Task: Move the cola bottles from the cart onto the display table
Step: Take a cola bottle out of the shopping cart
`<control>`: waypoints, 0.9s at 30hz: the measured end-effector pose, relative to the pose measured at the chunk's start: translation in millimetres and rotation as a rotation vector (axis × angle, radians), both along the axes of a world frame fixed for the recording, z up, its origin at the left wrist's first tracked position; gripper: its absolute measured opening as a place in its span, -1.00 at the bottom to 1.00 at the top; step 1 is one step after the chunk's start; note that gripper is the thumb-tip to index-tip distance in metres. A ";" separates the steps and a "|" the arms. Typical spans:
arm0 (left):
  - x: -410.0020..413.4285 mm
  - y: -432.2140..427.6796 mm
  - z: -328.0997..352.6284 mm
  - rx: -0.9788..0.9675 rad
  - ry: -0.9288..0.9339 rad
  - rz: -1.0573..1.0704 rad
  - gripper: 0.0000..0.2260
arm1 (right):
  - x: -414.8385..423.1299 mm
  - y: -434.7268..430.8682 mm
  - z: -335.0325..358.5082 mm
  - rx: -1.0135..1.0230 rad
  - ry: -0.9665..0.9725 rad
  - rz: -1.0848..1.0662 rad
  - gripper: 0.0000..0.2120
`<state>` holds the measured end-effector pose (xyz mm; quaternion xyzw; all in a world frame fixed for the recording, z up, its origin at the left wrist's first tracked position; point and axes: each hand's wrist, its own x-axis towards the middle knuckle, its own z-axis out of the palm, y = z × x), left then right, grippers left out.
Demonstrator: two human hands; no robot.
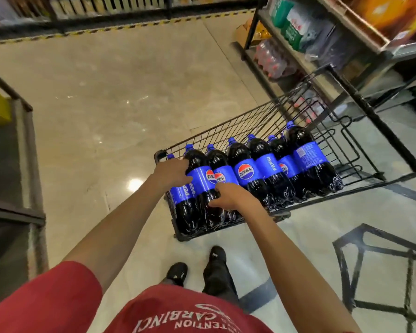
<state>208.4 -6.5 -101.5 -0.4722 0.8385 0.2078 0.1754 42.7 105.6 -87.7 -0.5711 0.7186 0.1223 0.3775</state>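
Observation:
A black wire cart (pixel 228 131) stands on the floor ahead of me with several large cola bottles lying side by side in it, dark with blue labels and blue caps. My left hand (pixel 169 173) grips the upper part of the nearest-left cola bottle (pixel 198 186). Lower on the same bottle, my right hand (pixel 228 197) curls its fingers around the body. The other bottles (pixel 269 169) lie untouched to the right. The display table cannot be told apart among the stands in view.
A metal shelf rack (pixel 346 56) with packaged goods stands at the right, just behind the cart. A low dark stand (pixel 24 145) is at the left and a black wire frame (pixel 382 265) at the lower right. Open tiled floor (pixel 120 92) lies ahead.

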 end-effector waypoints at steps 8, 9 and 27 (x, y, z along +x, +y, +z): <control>-37.3 -10.5 -31.7 0.077 -0.014 0.266 -0.67 | -26.8 -30.2 -44.1 -0.010 -0.034 0.026 -0.40; -40.0 -11.6 -34.8 0.089 -0.007 0.306 -0.67 | -28.6 -31.8 -50.0 0.009 -0.046 0.040 -0.38; -78.4 -59.0 -104.2 0.407 0.245 0.939 0.14 | -31.0 -44.1 -94.4 0.169 -0.287 -0.275 -0.01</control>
